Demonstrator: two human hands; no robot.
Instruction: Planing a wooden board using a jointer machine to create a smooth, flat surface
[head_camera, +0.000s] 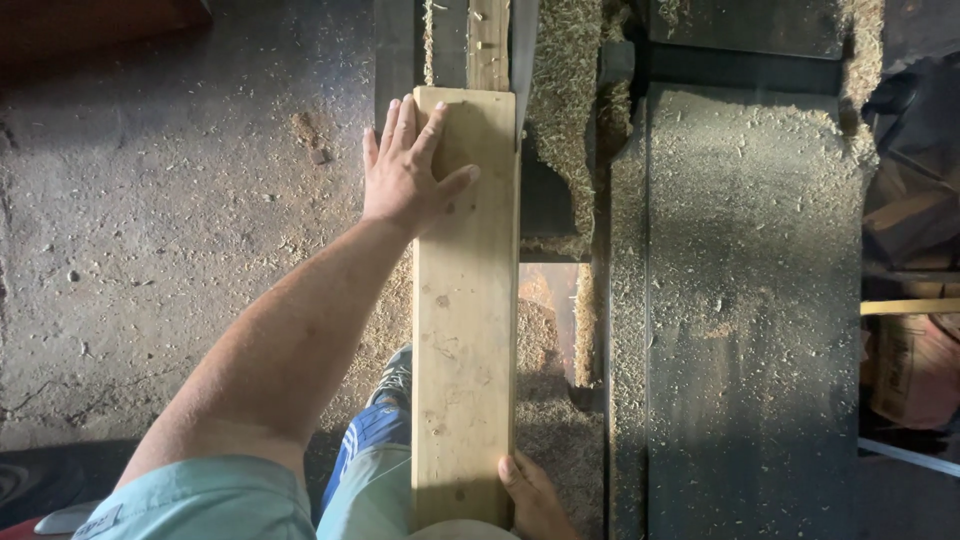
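Nearest to me, at the bottom edge of the head view, the light blue-green sleeve (210, 500) covers my left shoulder, and just right of it my right hand (535, 497) grips the near right corner of the wooden plank (465, 300). Only the thumb and part of the palm show there, the thumb lying against the plank's right edge; whether the other fingers curl under I cannot tell.

That plank is pale, long and narrow, running straight away from me, with its far end butting up to a narrower strip of wood (488, 45) on the machine ahead. My left hand (408, 170) lies flat on the far left part of the plank, fingers (400, 125) stretched forward and close together, thumb spread out to the right across the board.

Right of the plank stands a dark metal machine table (750, 300) thickly dusted with sawdust (565, 110), with heaps of shavings along its left side. Below the plank my blue-striped shoe (392, 385) shows on the floor. Left of it all lies the concrete floor (150, 220), speckled with sawdust.
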